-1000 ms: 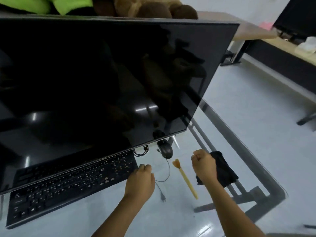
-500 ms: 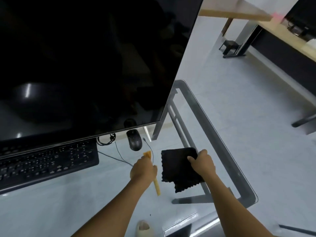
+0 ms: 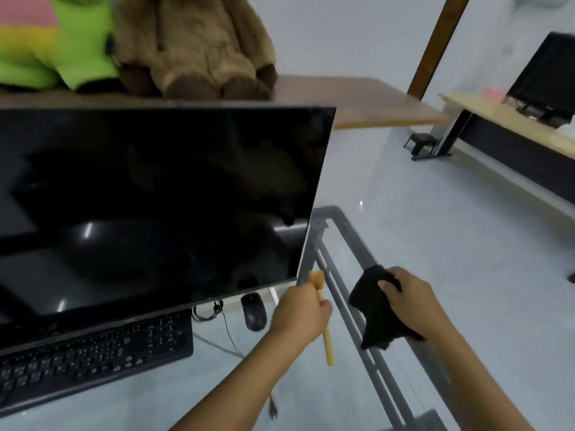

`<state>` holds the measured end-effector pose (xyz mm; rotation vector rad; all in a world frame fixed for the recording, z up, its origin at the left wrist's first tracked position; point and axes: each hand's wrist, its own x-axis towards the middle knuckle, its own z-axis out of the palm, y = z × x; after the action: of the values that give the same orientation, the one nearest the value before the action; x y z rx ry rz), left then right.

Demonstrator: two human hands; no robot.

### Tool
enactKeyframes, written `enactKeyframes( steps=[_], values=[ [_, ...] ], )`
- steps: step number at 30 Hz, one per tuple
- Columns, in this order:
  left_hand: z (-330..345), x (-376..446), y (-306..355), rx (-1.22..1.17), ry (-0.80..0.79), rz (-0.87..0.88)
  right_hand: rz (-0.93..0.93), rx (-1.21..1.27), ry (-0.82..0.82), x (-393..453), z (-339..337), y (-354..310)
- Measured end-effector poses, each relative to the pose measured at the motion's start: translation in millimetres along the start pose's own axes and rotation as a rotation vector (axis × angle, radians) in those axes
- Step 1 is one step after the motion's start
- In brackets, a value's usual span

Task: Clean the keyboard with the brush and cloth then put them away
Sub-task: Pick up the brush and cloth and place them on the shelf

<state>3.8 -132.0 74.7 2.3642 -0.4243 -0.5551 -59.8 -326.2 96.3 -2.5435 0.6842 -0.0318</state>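
Head cam: I'm gripping the brush (image 3: pixel 327 343) in my left hand (image 3: pixel 300 312), fingers curled round the upper part of the handle. Bristle end's poking up above my fist near the bottom right corner of the monitor (image 3: pixel 155 206); the rest of the yellow handle's hanging down below my hand, off the tabletop (image 3: pixel 140 393). My right hand (image 3: pixel 410 300) is clutching the black cloth (image 3: pixel 378 312), bunched up, thumb pressing into it, most of the cloth drooping under and to the left of that hand, over the grey frame at the tabletop's right edge. Brush & cloth are near each other, not touching. The keyboard (image 3: pixel 93 349) is lying well to the left of both hands, just under the monitor's lower edge, w/ the black mouse (image 3: pixel 253 311) sitting between it and my left hand. Plush toys (image 3: pixel 193 45) are sitting on a shelf behind the monitor.
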Motion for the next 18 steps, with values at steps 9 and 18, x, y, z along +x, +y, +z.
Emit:
enactKeyframes(
  steps=[9,18],
  values=[
    [-165,17,205,-0.059,0.190,0.396,-0.160,-0.009,0.427,75,-229,-98],
    [-275,72,213,0.194,0.430,0.231,-0.433,0.058,0.411,131,-276,-212]
  ],
)
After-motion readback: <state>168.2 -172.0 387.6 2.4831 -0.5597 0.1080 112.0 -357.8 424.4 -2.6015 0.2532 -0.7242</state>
